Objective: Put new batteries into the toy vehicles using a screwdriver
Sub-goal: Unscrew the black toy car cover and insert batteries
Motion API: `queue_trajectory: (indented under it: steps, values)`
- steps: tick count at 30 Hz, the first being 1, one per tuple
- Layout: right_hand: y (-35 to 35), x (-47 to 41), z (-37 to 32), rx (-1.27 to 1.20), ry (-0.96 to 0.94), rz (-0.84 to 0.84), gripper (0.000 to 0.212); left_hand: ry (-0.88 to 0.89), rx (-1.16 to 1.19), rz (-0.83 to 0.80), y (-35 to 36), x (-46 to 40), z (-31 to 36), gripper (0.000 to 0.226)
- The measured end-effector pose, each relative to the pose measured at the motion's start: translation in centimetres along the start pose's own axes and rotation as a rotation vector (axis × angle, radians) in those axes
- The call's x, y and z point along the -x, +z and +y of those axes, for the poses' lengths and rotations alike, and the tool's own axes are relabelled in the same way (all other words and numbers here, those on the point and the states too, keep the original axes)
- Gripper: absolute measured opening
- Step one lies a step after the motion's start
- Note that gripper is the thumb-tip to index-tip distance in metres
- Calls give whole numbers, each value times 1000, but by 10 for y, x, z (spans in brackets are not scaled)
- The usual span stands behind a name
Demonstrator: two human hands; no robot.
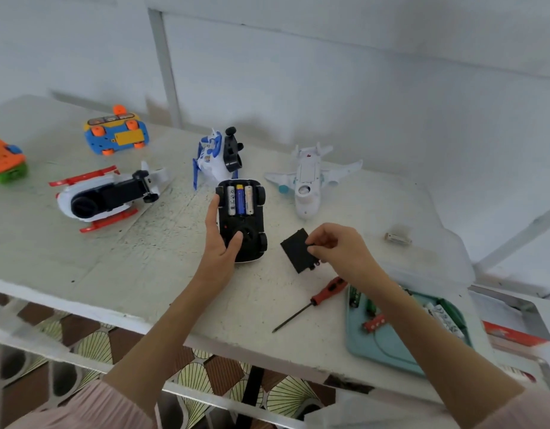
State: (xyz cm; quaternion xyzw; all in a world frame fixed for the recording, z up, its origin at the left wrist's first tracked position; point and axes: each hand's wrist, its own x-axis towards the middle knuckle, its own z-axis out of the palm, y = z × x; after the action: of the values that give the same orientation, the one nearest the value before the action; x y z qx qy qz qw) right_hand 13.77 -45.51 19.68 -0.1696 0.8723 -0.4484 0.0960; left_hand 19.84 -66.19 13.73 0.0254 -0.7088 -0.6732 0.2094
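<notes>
L grip [219,239]: my left hand wraps the black car [241,219], thumb on its underside, fingers along its left flank.
car: belly-up on the counter [143,252], centre, compartment open; 3 cells [240,200] seated side by side, mid one blue/yellow.
R grip [332,246]: my right hand pinches the black cover [297,250] by its right edge, thumb + fingertips.
cover: tilted, just right of car, not touching it; can't tell if its low corner touches the counter.
driver [317,300]: red handle, dark shaft, lying loose on counter below the cover, tip toward me; handle end passes under my R wrist.
tray [391,351]: teal, near R edge of counter, under my R forearm; holds cells + small red part.
loose cell [397,238]: on counter, right of my R hand, well apart.
plane [309,178]: white, belly-up, behind R hand.
blue/white heli [216,156]: on its side just behind car.
red/white heli [109,195]: upside down, left of car.
blue/orange car [116,134]: belly-up, far left rear.
orange toy [4,159]: left edge, partly cut off.
</notes>
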Motion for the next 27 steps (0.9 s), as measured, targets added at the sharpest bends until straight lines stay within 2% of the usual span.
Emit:
queue_trajectory:
  steps: [5,9,15,27]
  values:
    - [-20,6,-15,-300,-36,111,19,-18,14,-56,21,3,2,68]
    - [-19,7,-20,-492,-17,112,23,4,20,-123,41,6,2,68]
    - [-1,6,-17,-539,-18,81,33,21,25,-157,52,9,-2,69]
    - [18,-5,-22,-670,48,213,21,17,-48,-140,51,9,-7,70]
